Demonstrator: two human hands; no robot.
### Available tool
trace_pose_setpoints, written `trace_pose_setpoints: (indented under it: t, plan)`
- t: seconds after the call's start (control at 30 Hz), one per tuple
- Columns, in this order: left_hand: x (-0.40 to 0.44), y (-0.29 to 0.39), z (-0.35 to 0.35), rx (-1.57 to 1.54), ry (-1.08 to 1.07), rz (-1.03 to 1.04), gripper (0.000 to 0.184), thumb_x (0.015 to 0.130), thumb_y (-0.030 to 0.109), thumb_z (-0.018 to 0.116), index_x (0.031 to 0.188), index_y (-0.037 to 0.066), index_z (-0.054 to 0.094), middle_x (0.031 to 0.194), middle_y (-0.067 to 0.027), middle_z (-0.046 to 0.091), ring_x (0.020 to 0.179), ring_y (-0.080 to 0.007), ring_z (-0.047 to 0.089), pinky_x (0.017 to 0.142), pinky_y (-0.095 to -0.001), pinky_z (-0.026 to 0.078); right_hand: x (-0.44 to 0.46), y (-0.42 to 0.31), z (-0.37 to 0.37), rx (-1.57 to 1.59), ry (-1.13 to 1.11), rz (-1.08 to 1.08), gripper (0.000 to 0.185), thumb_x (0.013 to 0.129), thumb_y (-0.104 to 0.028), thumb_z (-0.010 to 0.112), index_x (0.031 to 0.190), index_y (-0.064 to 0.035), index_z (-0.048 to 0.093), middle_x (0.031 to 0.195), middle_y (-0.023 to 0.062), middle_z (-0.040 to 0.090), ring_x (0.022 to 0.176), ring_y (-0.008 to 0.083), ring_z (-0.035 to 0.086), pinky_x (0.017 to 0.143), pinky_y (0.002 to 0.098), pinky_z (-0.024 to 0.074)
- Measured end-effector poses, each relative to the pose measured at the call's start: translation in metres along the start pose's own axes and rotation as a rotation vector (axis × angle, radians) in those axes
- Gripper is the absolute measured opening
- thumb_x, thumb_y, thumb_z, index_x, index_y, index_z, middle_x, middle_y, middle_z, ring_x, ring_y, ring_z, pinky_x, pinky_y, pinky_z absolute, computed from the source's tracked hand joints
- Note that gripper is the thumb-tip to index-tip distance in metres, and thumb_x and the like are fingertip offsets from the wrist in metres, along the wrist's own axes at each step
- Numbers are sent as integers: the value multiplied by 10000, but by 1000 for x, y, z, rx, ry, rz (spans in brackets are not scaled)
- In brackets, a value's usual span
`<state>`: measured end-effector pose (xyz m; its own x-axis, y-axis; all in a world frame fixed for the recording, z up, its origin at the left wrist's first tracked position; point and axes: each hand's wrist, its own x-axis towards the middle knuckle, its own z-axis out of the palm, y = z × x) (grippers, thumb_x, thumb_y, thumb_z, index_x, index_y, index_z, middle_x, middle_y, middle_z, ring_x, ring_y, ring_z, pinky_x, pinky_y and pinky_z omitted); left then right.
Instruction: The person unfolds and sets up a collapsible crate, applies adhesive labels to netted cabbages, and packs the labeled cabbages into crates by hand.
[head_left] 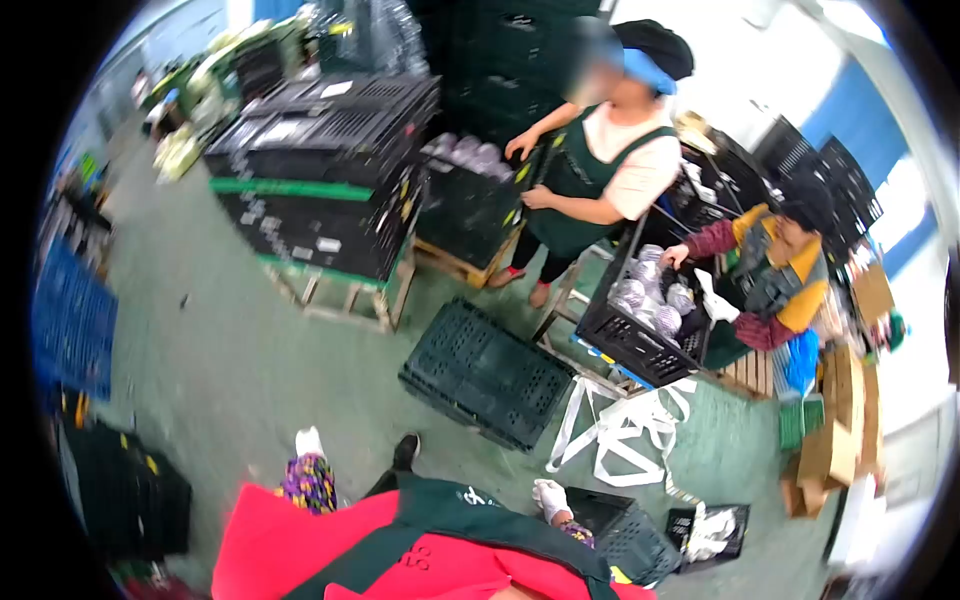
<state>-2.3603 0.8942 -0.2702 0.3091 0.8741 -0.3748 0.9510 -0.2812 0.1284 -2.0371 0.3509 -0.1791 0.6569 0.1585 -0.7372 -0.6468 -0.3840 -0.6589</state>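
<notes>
My left hand (309,443), in a white glove below a purple patterned sleeve, hangs over the floor to the left of my apron. Its fingers look stretched out, and I see nothing in them. My right hand (548,499), gloved in white too, is low on the right with fingers loosely bent and no object visible in it. Just beside it stands a dark green crate (640,541); I see a gap or slight overlap but cannot tell if they touch. A closed dark green folding crate (487,372) lies on the floor ahead of me.
Stacked black crates (300,228) stand on a wooden stand at left. One co-worker (590,190) leans over a crate; another (770,270) handles wrapped purple produce (650,292). White straps (630,435) litter the floor near a small black crate (735,525). Blue crates (75,320) stand far left.
</notes>
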Motion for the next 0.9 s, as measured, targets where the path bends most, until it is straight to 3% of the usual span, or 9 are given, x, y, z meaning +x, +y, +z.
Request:
trace_pose_setpoints:
  t: [0.03,0.17,0.27,0.33,0.4,0.6,0.8,0.87,0.9]
  plan:
    - [17,-1,-10,293,10,190,286,797,212,545,951,-16,622,947,-179,663,852,-332,625,752,-419,469,13,-1,14,17,0,9,145,897,-166,576,1007,-78,612,714,18,583,601,106,535,498,253,399]
    - [72,36,-96,-965,82,-495,273,847,215,517,932,-33,592,902,-157,639,797,-269,569,764,-403,443,44,-51,89,14,46,-35,168,882,-170,598,957,-26,640,766,41,618,653,126,571,600,254,465]
    - [165,16,-115,-701,152,-320,339,856,262,518,913,-58,618,914,-166,668,799,-277,614,759,-377,465,60,-91,128,-3,-32,-160,210,871,-190,617,984,-16,651,822,49,646,705,125,597,643,258,481]
    - [208,22,-148,402,181,209,326,865,243,523,984,-52,593,918,-167,651,869,-270,625,789,-380,479,61,-115,145,-2,-1,-227,204,883,-172,593,999,-15,651,814,37,646,708,118,598,647,251,481]
    - [185,82,-171,-1046,291,-184,336,838,248,555,958,-63,592,862,-137,629,751,-219,546,713,-362,461,56,-117,154,63,-8,-279,209,892,-163,576,1026,-20,651,799,27,642,688,108,589,615,241,471]
    - [168,141,-144,-1384,66,-67,394,869,285,612,1081,-46,591,958,-93,638,922,-175,573,826,-299,448,47,-82,128,165,-37,-67,163,896,-131,559,1021,-54,630,803,46,631,626,148,575,558,277,473]
    - [117,49,-46,-1900,-549,-169,137,857,221,526,797,116,590,638,-25,560,516,-162,492,439,-298,374,65,-125,116,49,-121,-7,165,898,-164,533,978,-61,634,736,8,595,545,92,512,442,231,381]
    - [110,3,-48,-234,107,179,97,734,192,548,700,119,601,653,-91,602,567,-291,566,511,-374,465,68,-170,123,-11,-105,-76,185,888,-218,593,984,-66,635,748,7,601,555,85,525,445,209,366]
    - [105,-19,-54,-238,96,192,97,734,192,548,700,119,601,653,-91,602,567,-291,566,511,-374,465,73,-191,132,-19,-134,-142,203,893,-229,603,994,-56,632,764,2,610,594,76,537,475,210,380]
